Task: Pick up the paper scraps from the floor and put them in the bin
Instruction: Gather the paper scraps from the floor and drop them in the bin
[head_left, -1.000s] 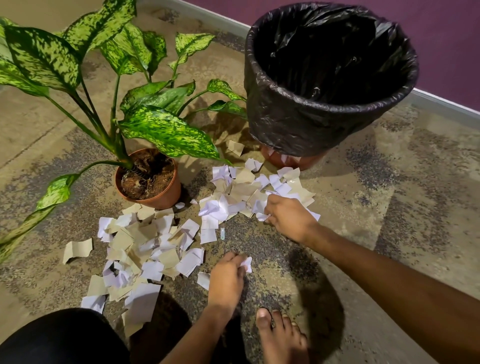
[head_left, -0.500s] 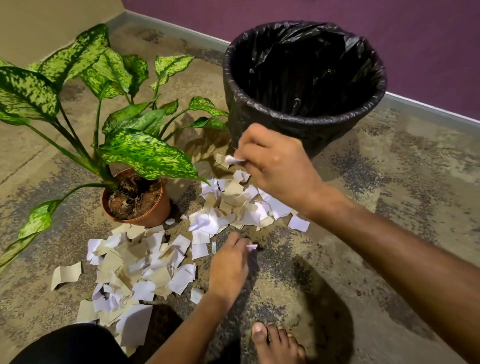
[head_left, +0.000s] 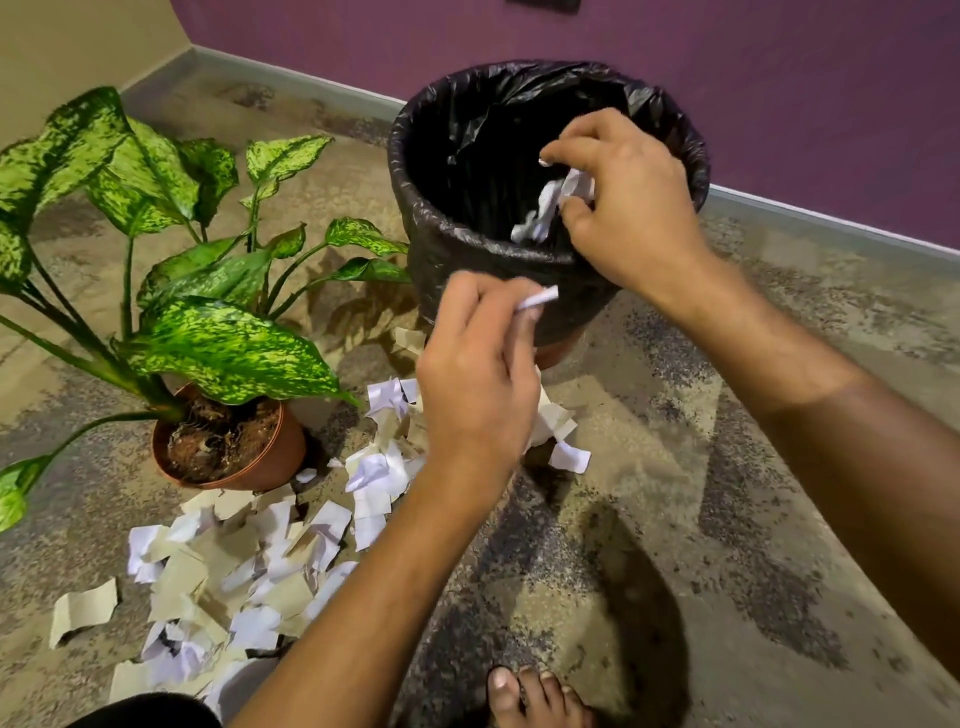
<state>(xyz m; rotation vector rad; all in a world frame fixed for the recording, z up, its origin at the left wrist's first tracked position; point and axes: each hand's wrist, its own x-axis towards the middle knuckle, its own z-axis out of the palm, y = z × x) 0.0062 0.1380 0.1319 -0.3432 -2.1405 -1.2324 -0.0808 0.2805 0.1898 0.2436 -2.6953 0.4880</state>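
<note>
So the white paper scraps (head_left: 553, 205) in the right hand (head_left: 631, 218) are right over the mouth of the bin (head_left: 452, 260). They poke out from between the thumb and curled fingertips and hang down at about 7 o'clock from the grip, inside the rim line. The hand is pinching them, fingers bent round the wad.

The left hand (head_left: 480, 384) is lower, at roughly 7 o'clock from the right one, just outside the near wall of the bin. It's got one small white scrap (head_left: 540, 299) pinched at its fingertips, with the bit sticking out toward 2 o'clock from the grip, in front of the bin's black side. Fingers clenched round it, back of the hand facing the camera.

The bin is lined with a black plastic bag (head_left: 670, 119) folded over the rim, and it sits at about 12 o'clock from the person.

The rest of the scraps, a pile of white and tan pieces (head_left: 249, 571), still lie on the floor (head_left: 727, 519) at around 8 o'clock from the bin, spreading from its base down toward the lower left. One tan piece (head_left: 83, 610) lies off on its own at the pile's 9 o'clock.

A potted plant (head_left: 208, 332) with big speckled green leaves stands at 9 o'clock from the bin, its brown pot (head_left: 280, 457) touching the edge of the pile. A bare foot (head_left: 535, 696) shows at 6 o'clock. Purple wall (head_left: 779, 78) behind.
</note>
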